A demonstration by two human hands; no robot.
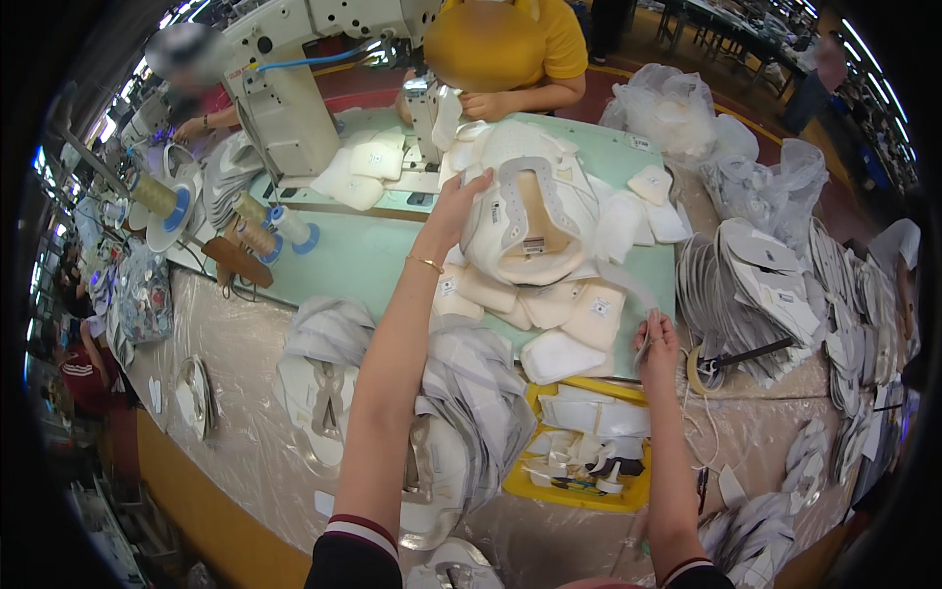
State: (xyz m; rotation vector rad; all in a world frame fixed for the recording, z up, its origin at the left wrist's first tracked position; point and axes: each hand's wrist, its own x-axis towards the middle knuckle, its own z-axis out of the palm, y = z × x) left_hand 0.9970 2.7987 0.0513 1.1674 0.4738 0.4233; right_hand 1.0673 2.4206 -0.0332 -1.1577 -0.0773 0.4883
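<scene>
A white shoe upper with a grey eyelet edge and a tan inside lies over a pile of cream padded pieces on the pale green machine table. My left hand grips its left edge, thumb on top and fingers partly hidden beneath. From the lower right of the upper, a thin pale grey strip curves out toward my right hand. The fingers of that hand are pinched on the strip's free end. Whether the strip is joined to the upper, I cannot tell.
Behind the upper stands a sewing machine, thread cones to its left. A person in yellow sits across. Nearer me are grey-white uppers and a yellow tray. Stacked uppers and plastic bags stand right.
</scene>
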